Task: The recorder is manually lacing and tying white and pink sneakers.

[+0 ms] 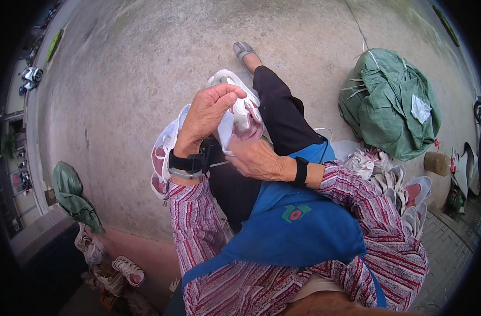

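My left hand (209, 113) is closed over my lap, thumb and index finger pressed together. Whatever sits in that pinch is too small to make out. Lower and to the right, my right hand (255, 159) grips the edge of a pale fabric shoe upper (225, 128) between thumb and fingers. Just beyond my hands are white and pink shoe uppers (245, 117), partly covered by the left hand. More white and pink uppers (164, 150) hang to the left of my left wrist. A blue apron (298, 226) covers my lap.
A large green sack (390, 105) stands on the concrete at the right. Below it lies a heap of white and pink shoe uppers (393, 179) by my right elbow. More uppers (128, 270) lie at lower left, near a smaller green sack (74, 195).
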Demonstrator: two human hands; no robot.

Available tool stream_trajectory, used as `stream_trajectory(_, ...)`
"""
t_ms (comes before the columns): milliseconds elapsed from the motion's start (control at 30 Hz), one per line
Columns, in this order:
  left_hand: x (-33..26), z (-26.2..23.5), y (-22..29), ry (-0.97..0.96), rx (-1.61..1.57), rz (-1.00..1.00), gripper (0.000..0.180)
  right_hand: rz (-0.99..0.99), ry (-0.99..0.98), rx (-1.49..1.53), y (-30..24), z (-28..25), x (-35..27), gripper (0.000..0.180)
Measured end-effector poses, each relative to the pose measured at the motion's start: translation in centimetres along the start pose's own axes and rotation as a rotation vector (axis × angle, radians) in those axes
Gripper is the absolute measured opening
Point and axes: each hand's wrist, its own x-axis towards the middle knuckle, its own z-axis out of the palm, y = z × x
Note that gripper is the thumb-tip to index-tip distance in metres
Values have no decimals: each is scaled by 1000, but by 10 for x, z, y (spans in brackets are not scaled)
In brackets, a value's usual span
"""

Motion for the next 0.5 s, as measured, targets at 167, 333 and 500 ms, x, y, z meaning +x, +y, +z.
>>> stream_trajectory(167, 26, -33, 17, 98, 11, -215, 20, 30, -127, 12, 18, -5, 13, 23)
stream_trajectory(333, -10, -173, -92, 846, 284, -362, 25, 92, -143, 375, 18, -25, 10, 28)
stream_trajectory(500, -27, -166, -129, 688, 1152, -760, 30, 519, 207, 525, 88, -42, 35, 36)
